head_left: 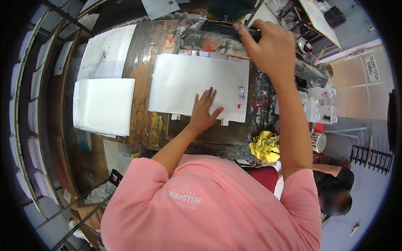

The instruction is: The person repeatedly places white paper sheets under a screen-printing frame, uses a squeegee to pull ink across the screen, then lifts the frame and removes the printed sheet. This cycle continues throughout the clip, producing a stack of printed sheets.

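My left hand point(205, 109) lies flat with spread fingers on a large white paper sheet point(188, 75), the top one of a stack at the middle of the table. Near the sheet's right edge are a small red printed mark point(239, 106) and a small grey patch point(241, 93). Two small white blocks point(225, 122) touch the stack's near edge. Beyond the sheet, my right hand point(270, 46) grips the edge of a paint-stained screen printing frame point(222, 44), raised and tilted at the far side. My hand hides part of its edge.
A second paper stack point(104, 106) sits at the left of the paint-spattered table point(142, 54). Crumpled yellow cloth or paper point(265, 147) is at the right near corner. Shelves point(42, 83) line the left. Another person point(335, 188) is at the right, beside a paint can point(319, 142).
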Tool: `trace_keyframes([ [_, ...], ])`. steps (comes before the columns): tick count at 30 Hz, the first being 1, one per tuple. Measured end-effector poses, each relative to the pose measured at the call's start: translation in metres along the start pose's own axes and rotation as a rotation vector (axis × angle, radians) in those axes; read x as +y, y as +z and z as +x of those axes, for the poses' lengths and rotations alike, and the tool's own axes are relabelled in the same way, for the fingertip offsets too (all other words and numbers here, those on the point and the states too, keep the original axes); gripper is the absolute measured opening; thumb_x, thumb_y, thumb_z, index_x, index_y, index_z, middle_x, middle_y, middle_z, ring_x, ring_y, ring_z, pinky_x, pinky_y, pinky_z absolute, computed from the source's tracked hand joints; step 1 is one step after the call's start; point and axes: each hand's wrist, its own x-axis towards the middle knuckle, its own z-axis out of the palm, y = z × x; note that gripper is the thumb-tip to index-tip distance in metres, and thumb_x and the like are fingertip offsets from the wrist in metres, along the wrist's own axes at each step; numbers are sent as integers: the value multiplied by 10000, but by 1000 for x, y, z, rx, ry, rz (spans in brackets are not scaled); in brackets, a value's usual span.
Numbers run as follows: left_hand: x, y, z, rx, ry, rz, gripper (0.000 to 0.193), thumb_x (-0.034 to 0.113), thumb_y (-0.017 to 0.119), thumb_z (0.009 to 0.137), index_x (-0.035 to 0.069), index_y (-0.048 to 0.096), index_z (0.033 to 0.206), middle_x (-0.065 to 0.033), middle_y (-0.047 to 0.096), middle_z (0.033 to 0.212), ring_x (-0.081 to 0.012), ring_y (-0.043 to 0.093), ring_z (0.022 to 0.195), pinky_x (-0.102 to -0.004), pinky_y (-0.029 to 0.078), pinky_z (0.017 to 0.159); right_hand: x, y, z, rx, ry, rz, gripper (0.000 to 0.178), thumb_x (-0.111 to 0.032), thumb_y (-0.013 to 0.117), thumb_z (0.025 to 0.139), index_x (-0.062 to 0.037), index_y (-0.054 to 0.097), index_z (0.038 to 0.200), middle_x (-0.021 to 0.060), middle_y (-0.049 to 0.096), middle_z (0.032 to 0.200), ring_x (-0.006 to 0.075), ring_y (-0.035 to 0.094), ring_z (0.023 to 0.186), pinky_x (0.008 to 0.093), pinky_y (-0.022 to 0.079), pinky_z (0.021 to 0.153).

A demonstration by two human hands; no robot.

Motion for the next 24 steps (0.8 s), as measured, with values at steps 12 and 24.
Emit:
trace_keyframes([
  [12,-12,-64,-60,25,-910,-1745,1348,928,540,855,-25,-68,1589,-312,238,1609,-446,405,1483,-522,400,1237,-8,88,-224,-633,12,121,471,-134,760,825,-99,654,1283,142,665,1214,347,592,1182,508,455,952],
  [24,-60,-18,-61,-36,-1215,-1602,1186,909,416,935,-31,218,1631,-248,498,1503,-365,561,1377,-469,447,1190,9,201,-220,-511,47,35,361,-106,654,908,-136,670,1267,79,670,1215,303,618,1164,570,415,1018],
])
